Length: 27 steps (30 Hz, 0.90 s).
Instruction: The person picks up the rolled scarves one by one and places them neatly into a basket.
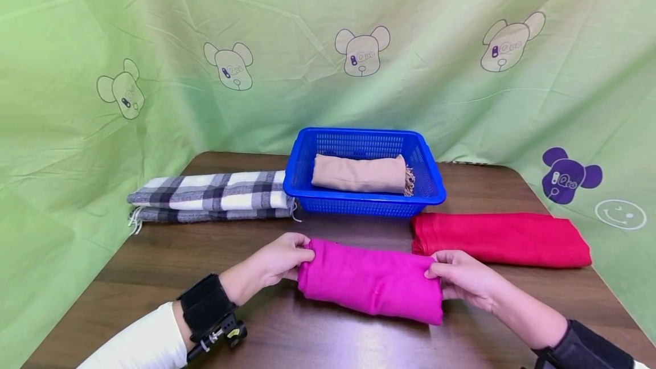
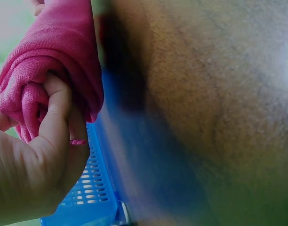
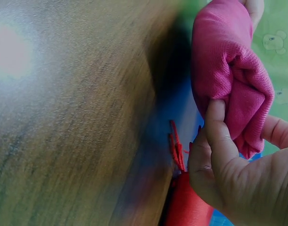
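A magenta scarf [image 1: 371,281], rolled into a thick bundle, spans the space between both hands in the head view. My left hand [image 1: 283,256] grips its left end, thumb on top. At the other end my right hand [image 1: 463,279] pinches the cloth between thumb and fingers. Each wrist view shows the layered end of the rolled scarf [image 2: 54,61] with fingers tucked into and under it. Behind the bundle stands a blue plastic basket [image 1: 359,197], and a folded beige scarf [image 1: 359,173] with a fringed end lies inside it.
Left of the basket lies a folded black-and-white checked scarf [image 1: 215,192] with fringe. A folded red scarf [image 1: 504,238] rests on the right of the wooden table [image 1: 256,335], close to my right hand. Green printed cloth [image 1: 297,95] hangs behind the table and along its sides.
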{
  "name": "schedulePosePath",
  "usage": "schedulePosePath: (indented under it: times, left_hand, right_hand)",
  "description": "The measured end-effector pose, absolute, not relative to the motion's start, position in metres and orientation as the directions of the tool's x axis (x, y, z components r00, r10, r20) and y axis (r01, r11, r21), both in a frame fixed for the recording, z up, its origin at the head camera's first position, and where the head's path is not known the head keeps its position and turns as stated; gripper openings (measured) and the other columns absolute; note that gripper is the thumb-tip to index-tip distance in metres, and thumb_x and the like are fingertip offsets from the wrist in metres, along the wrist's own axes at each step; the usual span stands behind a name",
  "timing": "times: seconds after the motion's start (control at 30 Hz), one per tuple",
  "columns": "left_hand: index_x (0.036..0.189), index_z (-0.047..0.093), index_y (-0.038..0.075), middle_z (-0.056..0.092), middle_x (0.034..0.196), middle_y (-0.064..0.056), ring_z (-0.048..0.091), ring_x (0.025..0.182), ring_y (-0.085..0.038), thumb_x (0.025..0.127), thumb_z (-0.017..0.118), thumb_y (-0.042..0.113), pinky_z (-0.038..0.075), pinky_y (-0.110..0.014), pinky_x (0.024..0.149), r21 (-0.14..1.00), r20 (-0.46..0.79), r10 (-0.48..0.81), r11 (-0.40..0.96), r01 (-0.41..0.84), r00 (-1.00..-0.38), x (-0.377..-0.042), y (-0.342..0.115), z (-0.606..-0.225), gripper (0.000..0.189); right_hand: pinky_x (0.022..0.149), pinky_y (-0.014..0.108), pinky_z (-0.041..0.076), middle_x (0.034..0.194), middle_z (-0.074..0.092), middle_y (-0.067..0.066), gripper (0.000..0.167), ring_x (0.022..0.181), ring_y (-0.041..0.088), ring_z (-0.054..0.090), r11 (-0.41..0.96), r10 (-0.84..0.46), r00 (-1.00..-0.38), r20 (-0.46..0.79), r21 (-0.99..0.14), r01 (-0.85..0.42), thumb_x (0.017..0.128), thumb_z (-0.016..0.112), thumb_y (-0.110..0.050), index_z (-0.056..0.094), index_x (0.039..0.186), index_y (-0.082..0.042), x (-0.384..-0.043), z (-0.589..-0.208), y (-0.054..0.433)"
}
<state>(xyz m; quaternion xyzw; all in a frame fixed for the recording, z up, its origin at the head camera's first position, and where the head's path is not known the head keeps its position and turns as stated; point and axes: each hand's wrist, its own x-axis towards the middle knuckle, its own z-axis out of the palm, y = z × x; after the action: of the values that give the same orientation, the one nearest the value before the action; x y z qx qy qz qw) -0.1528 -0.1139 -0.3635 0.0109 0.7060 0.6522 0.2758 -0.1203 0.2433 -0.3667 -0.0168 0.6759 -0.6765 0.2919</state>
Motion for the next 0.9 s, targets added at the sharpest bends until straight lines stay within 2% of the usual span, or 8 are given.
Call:
schedulePosePath:
  times: [0.63, 0.9]
  left_hand:
    - [0.096, 0.05, -0.001, 0.049, 0.074, -0.003, 0.055, 0.065, -0.012, 0.084, 0.051, -0.004, 0.053, -0.03, 0.06, 0.932, -0.362, 0.383, 0.132, -0.337, -0.85, -0.156, -0.117, -0.349, 0.012]
    - [0.096, 0.051, -0.001, 0.052, 0.075, -0.004, 0.055, 0.066, -0.013, 0.085, 0.051, -0.002, 0.054, -0.031, 0.062, 0.939, -0.344, 0.388, 0.126, -0.32, -0.855, -0.159, -0.118, -0.341, 0.011]
  right_hand:
    - [0.073, 0.035, 0.056, 0.088, 0.062, 0.005, 0.005, 0.08, 0.017, 0.063, 0.091, -0.414, -0.83, -0.374, -0.924, 0.371, 0.09, 0.055, -0.003, 0.055, 0.093, -0.007, -0.121, -0.349, 0.243]
    - [0.072, 0.033, 0.057, 0.089, 0.063, 0.006, 0.004, 0.079, 0.017, 0.064, 0.093, -0.402, -0.836, -0.374, -0.925, 0.369, 0.092, 0.054, -0.004, 0.056, 0.094, -0.006, -0.124, -0.34, 0.244]
